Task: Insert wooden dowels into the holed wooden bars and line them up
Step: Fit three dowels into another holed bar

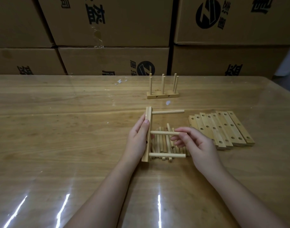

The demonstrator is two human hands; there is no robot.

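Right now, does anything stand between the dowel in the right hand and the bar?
Nothing visible does. The dowel, pinched by the right hand, already meets the bar held by the left hand. The loose dowels lie below it, not between.

Dim, warm overhead light leaves the stacked cardboard boxes point(108, 22) murky and the frame's corners dark. White glare streaks cross the glossy table point(42, 145) near the lower edge. Wide-angle distortion bows the table's far edge, and the focus is slightly soft.

Glossy wooden table point(58, 129) fills lower frame; stacked cardboard boxes point(111, 30), black print, span top; white marks point(120, 81) on tabletop, upper centre.
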